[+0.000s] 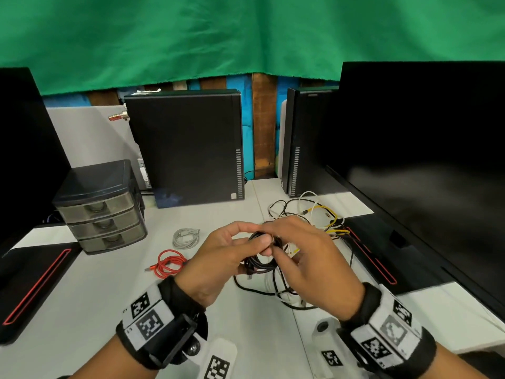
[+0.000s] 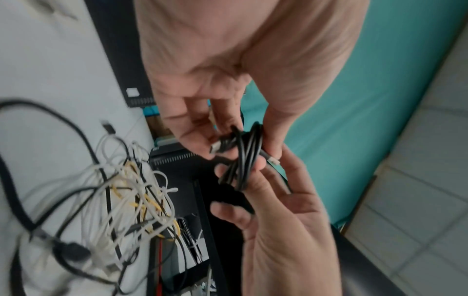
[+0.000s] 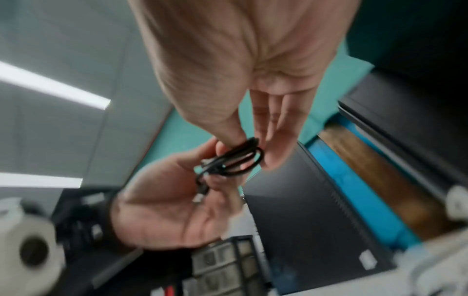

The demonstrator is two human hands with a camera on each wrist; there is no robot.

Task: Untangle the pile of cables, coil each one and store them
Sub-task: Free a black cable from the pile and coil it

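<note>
Coiling a black cable (image 1: 261, 253) above the bench (image 1: 109, 296), both hands meeting over the middle of the head view. Left hand (image 1: 218, 258) curled around the lower loops, thumb and fingers pinching the bundle; right hand (image 1: 308, 258) pinching the top of the same coil from 3 o'clock, fingertips (image 3: 271, 158) closed on the strands. A plug end (image 2: 217, 148) visible against the fingers in the left wrist view, so probably the tail being tucked or wrapped to lock the coil. Tangled pile (image 1: 314, 220) of white, yellow and black leads lying at 1 o'clock from the hands, part of it trailing underneath them toward 5 o'clock. Two finished coils already on the bench: a white coil (image 1: 186, 237) at 10 o'clock and a red coil (image 1: 168, 265) at 9 o'clock, just beside the left hand. Small drawer unit (image 1: 105, 217) further out at 10 o'clock, all three drawers closed, likely the storage place. Judged stage: third cable nearly coiled, most of the pile not yet sorted, nothing stored. Next move calling for a firm hold by one hand while the other secures the loose end, then setting the coil down beside the others without letting the loops spring apart. Whether this cable is fully free of the pile: cannot tell.
</note>
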